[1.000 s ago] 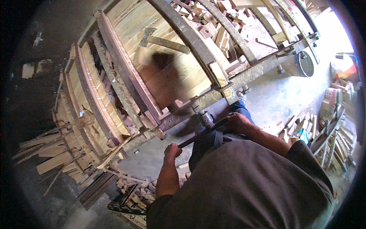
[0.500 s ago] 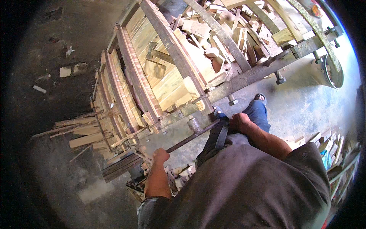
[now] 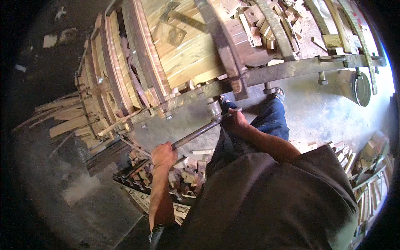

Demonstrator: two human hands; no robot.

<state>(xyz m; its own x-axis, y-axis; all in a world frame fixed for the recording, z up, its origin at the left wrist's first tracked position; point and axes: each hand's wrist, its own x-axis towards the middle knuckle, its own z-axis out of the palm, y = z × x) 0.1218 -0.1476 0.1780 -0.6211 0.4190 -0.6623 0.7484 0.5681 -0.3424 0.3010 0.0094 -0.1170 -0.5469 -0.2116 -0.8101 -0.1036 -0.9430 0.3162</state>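
A steel T-handle socket wrench (image 3: pixel 193 136) runs slantwise in front of my body. My left hand (image 3: pixel 163 155) is closed around its lower left end. My right hand (image 3: pixel 236 121) grips the other end, close to the socket (image 3: pixel 213 109). The socket points up at the edge of a long metal clamp rail (image 3: pixel 287 71); whether it sits on a bolt there is hard to see. Farther right, a threaded bolt (image 3: pixel 322 78) hangs beneath the rail. Behind the rail, glued wooden strips form a pale panel (image 3: pixel 189 60), held under a metal crossbar (image 3: pixel 223 39).
On the panel lie a wooden block (image 3: pixel 170 32) and a dark hammer-shaped tool (image 3: pixel 187 21). Loose offcuts (image 3: pixel 260 27) fill the far side. A bucket (image 3: pixel 349 87) stands at right. Scrap wood (image 3: pixel 187 177) lies beside my left arm, with long boards (image 3: pixel 68 121) at far left.
My right hand has shifted along toward the socket and is now wrapped around the bar. The view has turned, with the rail now lying flatter. My left hand keeps its hold on the bar's end.
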